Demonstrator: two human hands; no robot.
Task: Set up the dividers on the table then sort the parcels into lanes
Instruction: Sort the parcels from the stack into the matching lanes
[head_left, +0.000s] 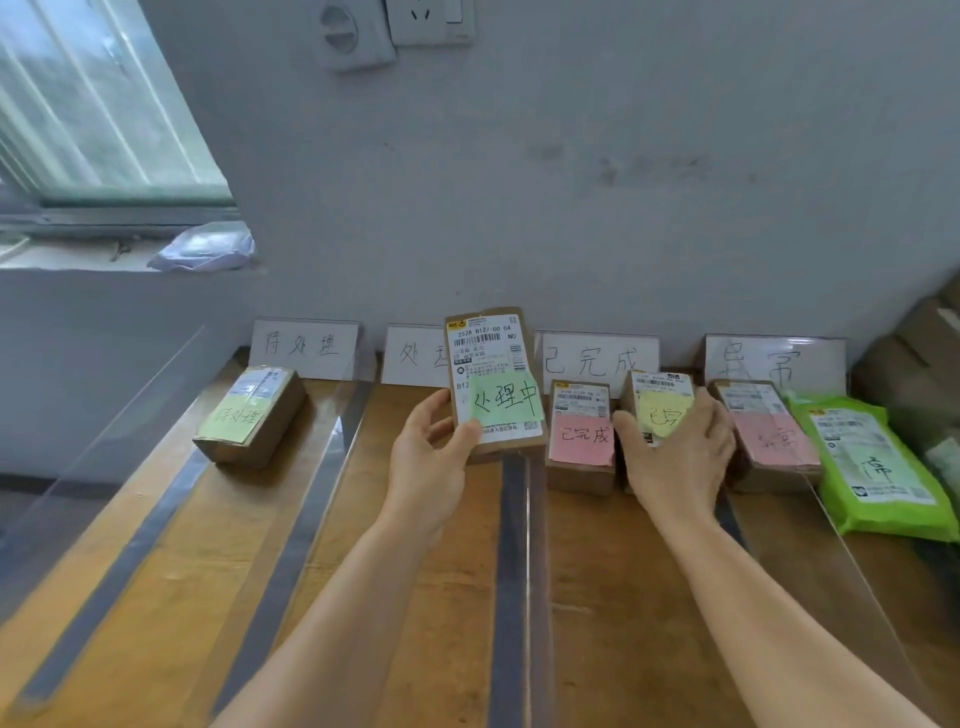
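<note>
**Both hands on parcels, four lanes marked out**

Head view. Wooden table (426, 597) against a grey wall, split lengthwise by clear upright dividers (524, 545) running from the near edge toward the wall. Four white handwritten sign cards stand along the back, one per lane: far-left card (304, 349), second card (413, 356) partly hidden, third card (597, 361), fourth card (774, 364).

Left hand (428, 457): fingers and thumb curled round the lower left edge of a flat brown parcel with a green note (496, 384), held upright and lifted above the second lane, label facing the camera. It overlaps the second card.

Right hand (675, 452): fingers curved over a box with a yellow note (660, 410) in the third lane, thumb on its left side, gripping it. Whether the box rests on the table cannot be told. Just left of it, same lane, a box with a pink note (582, 441) sits on the wood.

First lane: one box with a pale green note (249, 415), near the back.

Fourth lane: a box with a pink note on top (769, 436), and touching its right side a bright green soft mailer (872, 467).

Window (93, 104) upper left, a crumpled plastic bag (205, 247) on its sill. Wall sockets (395, 26) at top centre.
</note>
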